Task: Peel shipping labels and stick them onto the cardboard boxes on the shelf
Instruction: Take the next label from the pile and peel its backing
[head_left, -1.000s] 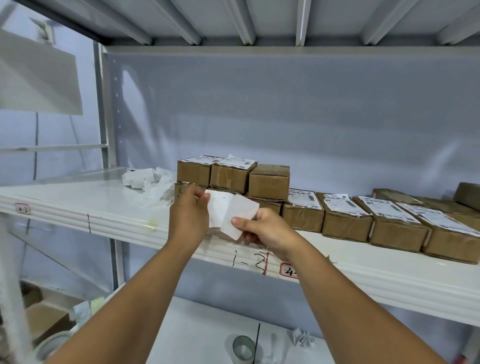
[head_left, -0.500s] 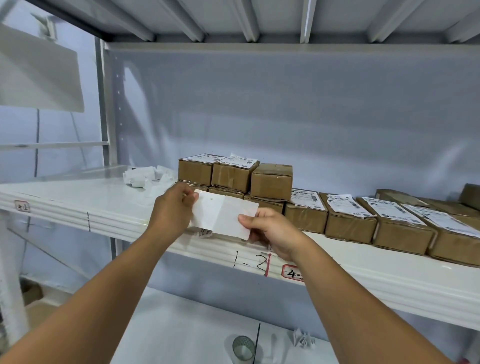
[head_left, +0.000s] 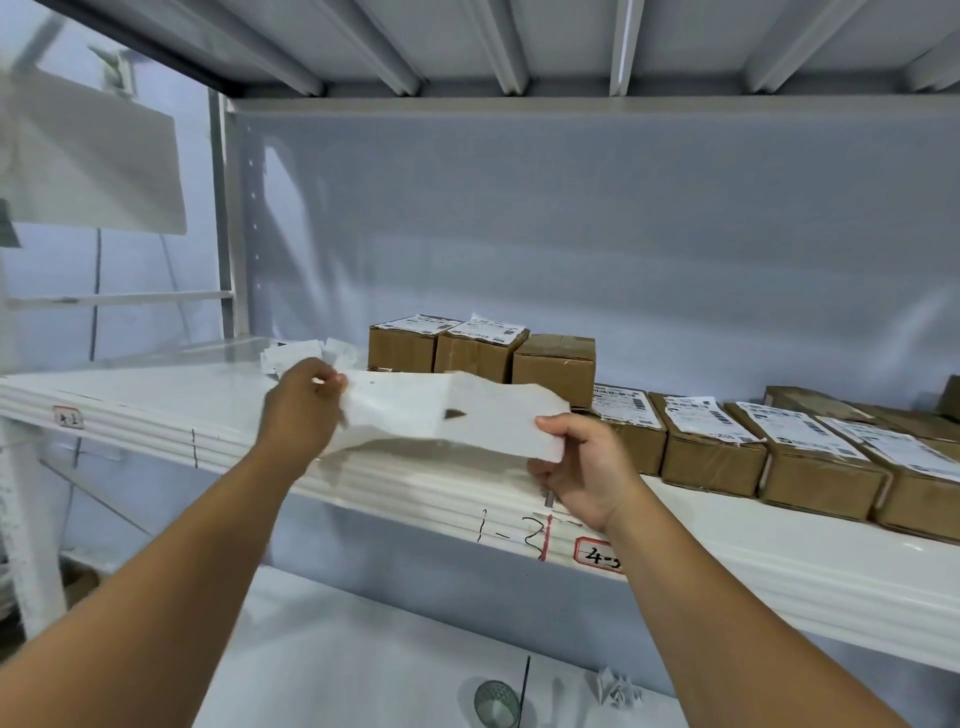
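Note:
A white label sheet (head_left: 457, 415) is stretched wide between my hands above the shelf's front edge. My left hand (head_left: 304, 408) pinches its left end and my right hand (head_left: 582, 467) grips its right end. Behind the sheet three brown boxes sit stacked on others: two bear labels (head_left: 447, 327), the third, an unlabelled box (head_left: 556, 364), is bare. To the right a row of labelled cardboard boxes (head_left: 779, 447) runs along the white shelf (head_left: 779, 551).
A heap of peeled white backing paper (head_left: 291, 353) lies on the shelf at the back left. More brown boxes (head_left: 831, 405) stand at the far right. On the lower shelf are a tape roll (head_left: 496, 701) and a crumpled paper scrap (head_left: 615, 688).
My hands have moved apart, the left one going left, and the folded sheet has opened out into a long flat strip between them.

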